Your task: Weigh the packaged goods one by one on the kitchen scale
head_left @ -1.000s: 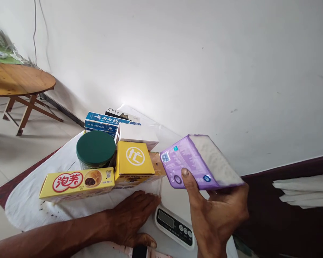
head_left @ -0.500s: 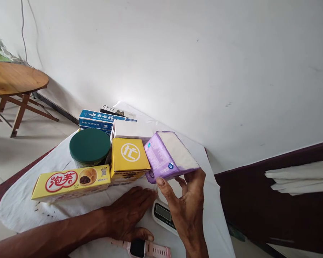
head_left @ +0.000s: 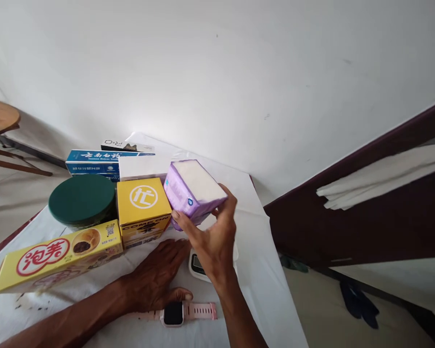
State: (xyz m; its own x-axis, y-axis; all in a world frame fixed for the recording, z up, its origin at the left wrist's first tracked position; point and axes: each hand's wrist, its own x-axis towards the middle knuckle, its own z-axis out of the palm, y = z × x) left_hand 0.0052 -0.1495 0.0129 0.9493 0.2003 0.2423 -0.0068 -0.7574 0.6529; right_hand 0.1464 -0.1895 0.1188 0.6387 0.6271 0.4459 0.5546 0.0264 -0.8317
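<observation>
My right hand [head_left: 215, 241] grips a purple-wrapped tissue pack [head_left: 199, 186], thumb on the near side and fingers round its right end. The pack is tilted beside the yellow cube-shaped box [head_left: 145, 198] and a long white box [head_left: 141, 166]. Flat on the cloth lies my left hand [head_left: 150, 275], fingers stretched out in front of the yellow box. Its thumb reaches to a pink-strapped smartwatch [head_left: 173, 314]. Partly hidden behind my right hand is a small white digital scale [head_left: 197, 274].
A yellow cream-puff box [head_left: 58, 261] and a green-lidded tub [head_left: 81, 199] stand at left. Blue toothpaste boxes [head_left: 94, 164] and a black-and-white box [head_left: 128, 146] are behind. A white cloth [head_left: 246, 270] covers the table, which stands by a white wall. A wooden table [head_left: 0, 118] is far left.
My view has swung right, so everything sits further left. The tissue pack stays in my right hand, seen slightly turned. My left hand keeps its place on the cloth by the watch.
</observation>
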